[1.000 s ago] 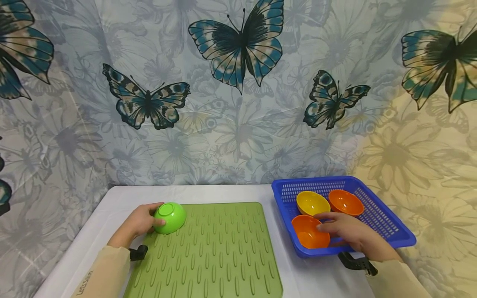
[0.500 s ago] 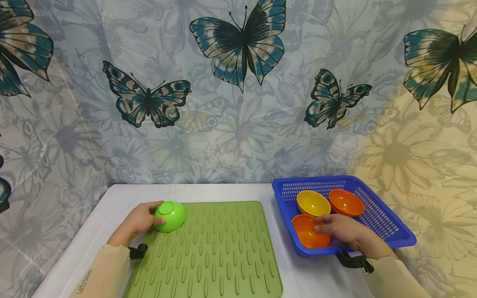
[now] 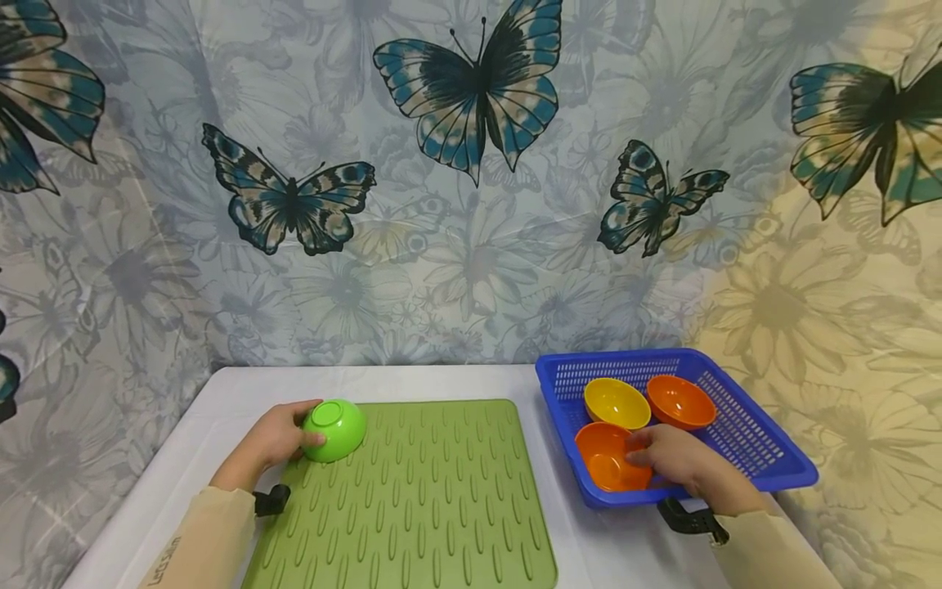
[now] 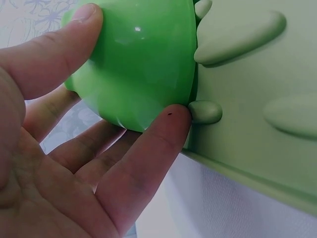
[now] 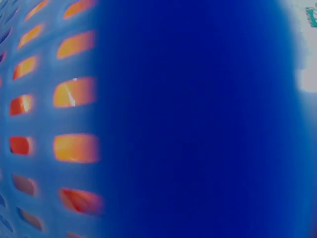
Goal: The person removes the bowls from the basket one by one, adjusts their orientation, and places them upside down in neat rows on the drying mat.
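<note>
At the far left corner of the green ridged mat (image 3: pixel 427 491), a bright green bowl (image 3: pixel 338 429) sits upside down. My left hand (image 3: pixel 275 438) grips it from the left; in the left wrist view the thumb presses the side of the green bowl (image 4: pixel 133 64) and the fingers spread round it by the mat. On the right, my right hand (image 3: pixel 680 458) reaches into the blue basket (image 3: pixel 773 446) and pinches the right rim of the nearer orange bowl (image 3: pixel 603 462). Some of its fingers are hidden behind that rim. The basket wall (image 5: pixel 193 119) fills the right wrist view, hiding the hand.
A yellow bowl (image 3: pixel 616 402) and another orange bowl (image 3: pixel 680 401) lie upright in the back of the basket. A white cloth (image 3: pixel 441 380) covers the table under mat and basket. Behind stands a butterfly-patterned curtain (image 3: pixel 478 278).
My right hand has shifted slightly left, and its spread fingers have drawn together at the orange bowl's rim. The left hand and green bowl have stayed put.
</note>
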### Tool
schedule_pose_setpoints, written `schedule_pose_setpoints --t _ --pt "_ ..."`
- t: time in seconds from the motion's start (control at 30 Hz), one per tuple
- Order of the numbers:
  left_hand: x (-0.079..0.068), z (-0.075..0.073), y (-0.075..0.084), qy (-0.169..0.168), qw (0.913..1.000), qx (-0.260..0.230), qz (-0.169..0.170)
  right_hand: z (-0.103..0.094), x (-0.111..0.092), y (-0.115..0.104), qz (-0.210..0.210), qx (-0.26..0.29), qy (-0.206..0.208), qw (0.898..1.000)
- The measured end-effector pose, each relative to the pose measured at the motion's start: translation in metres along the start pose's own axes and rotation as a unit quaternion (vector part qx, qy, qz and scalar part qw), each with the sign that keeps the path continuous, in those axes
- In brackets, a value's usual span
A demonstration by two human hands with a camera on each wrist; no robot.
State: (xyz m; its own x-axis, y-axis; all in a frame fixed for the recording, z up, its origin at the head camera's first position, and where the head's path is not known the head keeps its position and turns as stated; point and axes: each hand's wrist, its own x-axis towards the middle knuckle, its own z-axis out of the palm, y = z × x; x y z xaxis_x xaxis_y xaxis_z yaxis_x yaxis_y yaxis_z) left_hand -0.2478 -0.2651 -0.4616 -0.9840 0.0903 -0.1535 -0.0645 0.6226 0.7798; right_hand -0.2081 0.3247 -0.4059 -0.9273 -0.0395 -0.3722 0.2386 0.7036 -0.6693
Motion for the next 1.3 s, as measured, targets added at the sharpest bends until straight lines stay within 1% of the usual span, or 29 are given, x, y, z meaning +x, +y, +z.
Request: schedule_pose_setpoints --t 0.27,0.63,0.97,1.3 --pt "0.001 0.001 -0.004 0.000 1.0000 0.000 0.001 0.005 -0.003 0.000 -0.017 -0.005 0.031 0.999" --pt "0.002 0.000 -0.004 0.000 1.0000 0.006 0.001 0.005 -0.004 0.000 -0.023 -0.001 0.049 0.999" --pt "0.004 0.001 -0.005 0.000 1.0000 0.008 -0.001 -0.002 -0.009 -0.001 -0.017 0.061 0.048 0.997" --pt "0.003 0.002 -0.004 0.002 1.0000 0.005 -0.003 -0.009 -0.013 0.004 -0.037 0.139 0.040 0.989"
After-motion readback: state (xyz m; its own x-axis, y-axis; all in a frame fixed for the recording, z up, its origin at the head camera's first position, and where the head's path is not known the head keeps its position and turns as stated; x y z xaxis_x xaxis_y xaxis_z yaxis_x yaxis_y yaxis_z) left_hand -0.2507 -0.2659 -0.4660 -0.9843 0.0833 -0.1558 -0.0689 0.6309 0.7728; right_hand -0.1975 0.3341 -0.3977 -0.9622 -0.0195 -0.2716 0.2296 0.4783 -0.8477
